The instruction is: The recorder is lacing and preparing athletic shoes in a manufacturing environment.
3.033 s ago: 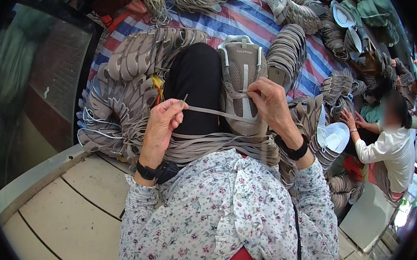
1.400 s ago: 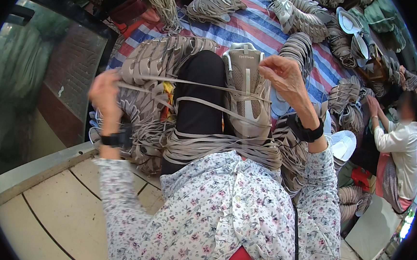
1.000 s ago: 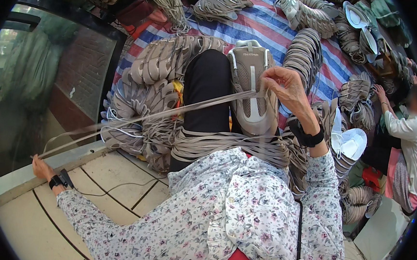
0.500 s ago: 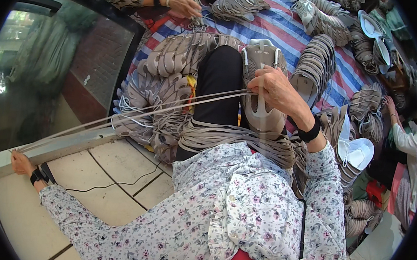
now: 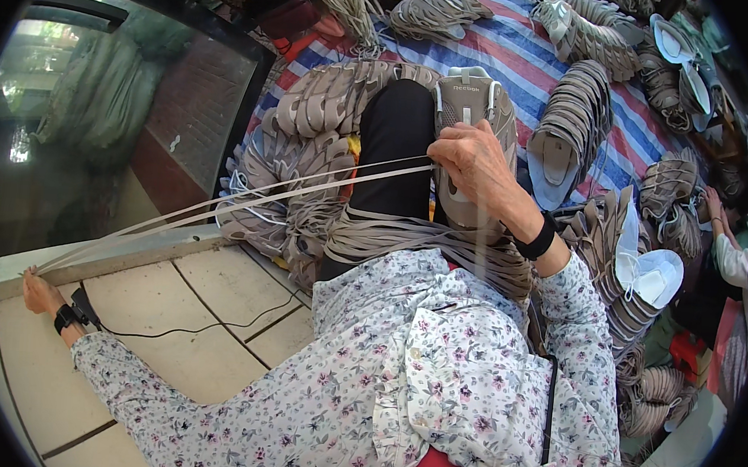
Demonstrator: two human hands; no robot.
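Left hand [image 5: 39,290] pulled lace [image 5: 246,200] farther.

Left hand [image 5: 40,290] outstretched, lace [image 5: 237,202] taut.

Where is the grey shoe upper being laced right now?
In the head view, the grey shoe upper sits upper centre on the person's lap, under the right hand, beside the black trouser leg.

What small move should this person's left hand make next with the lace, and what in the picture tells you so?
Probably bring the left hand back toward the shoe upper. The arm is stretched far out to the side, the flat grey lace runs taut from it to the upper, and the right hand pins the upper on the lap, so little further pull seems possible.
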